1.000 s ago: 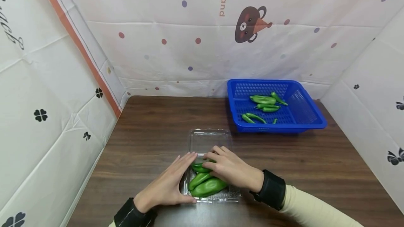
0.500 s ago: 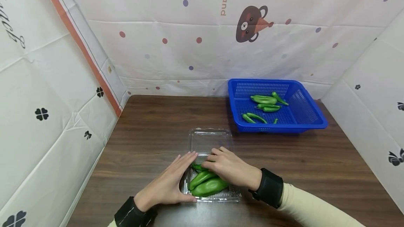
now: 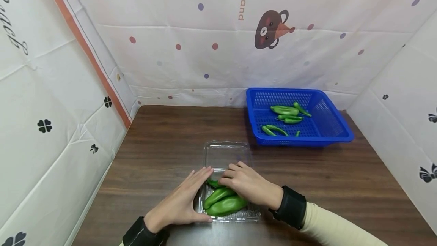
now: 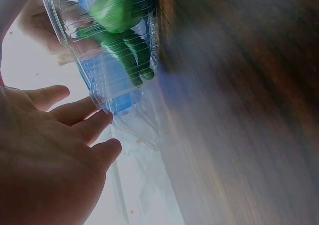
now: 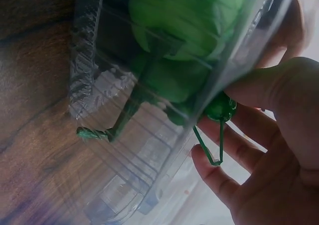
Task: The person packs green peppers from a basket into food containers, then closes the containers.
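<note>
The thin, flexible clear clamshell box point(image 3: 228, 185) is steadied by the flat, spread left hand point(image 3: 181, 204). Smooth, firm green peppers point(image 3: 223, 202) are pressed under the right hand's point(image 3: 249, 185) curled fingers; each is probably best grasped mid-body.

Head camera looks forward and down over the whole table point(image 3: 164, 132); both wrist cameras sit low and close beside it, sharing only the clear plastic box point(image 3: 226, 155) point(image 4: 119, 75) point(image 5: 149, 150).

1. On the back wall sheet point(image 3: 239, 48), orange letters run vertically near the top edge: "and", and beside it a cut-off "life".
2. On the left wall sheet point(image 3: 51, 86), black script at the upper left edge is cut off and cannot be read.
</note>
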